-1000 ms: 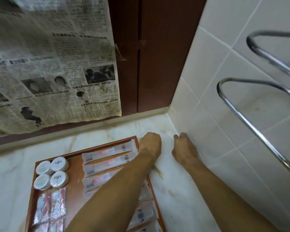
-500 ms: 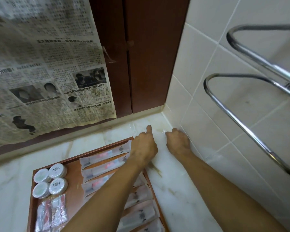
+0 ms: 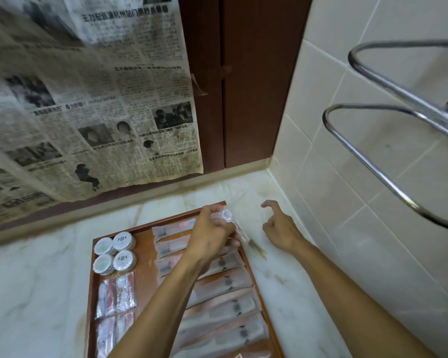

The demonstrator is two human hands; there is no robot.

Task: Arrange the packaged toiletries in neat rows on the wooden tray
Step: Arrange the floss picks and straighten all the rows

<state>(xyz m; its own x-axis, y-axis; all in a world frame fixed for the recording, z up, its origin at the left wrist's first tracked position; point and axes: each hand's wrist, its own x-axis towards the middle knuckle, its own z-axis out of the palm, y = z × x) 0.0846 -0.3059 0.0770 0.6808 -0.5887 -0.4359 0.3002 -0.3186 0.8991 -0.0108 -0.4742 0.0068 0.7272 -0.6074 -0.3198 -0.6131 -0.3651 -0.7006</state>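
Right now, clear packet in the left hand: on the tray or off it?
Off. The left hand pinches the clear packet up above the wooden tray at its far right corner; it is not lying in any row.

Both hands have drawn back from the counter's far corner at about one o'clock. The left hand (image 3: 212, 233), earlier pressed down with a finger pointing, is now raised over the far right corner of the brown wooden tray (image 3: 90, 285), pinching a small clear crinkly plastic packet (image 3: 226, 215). The right hand (image 3: 279, 226) has let go and hovers at three o'clock of it, fingers loosely spread.
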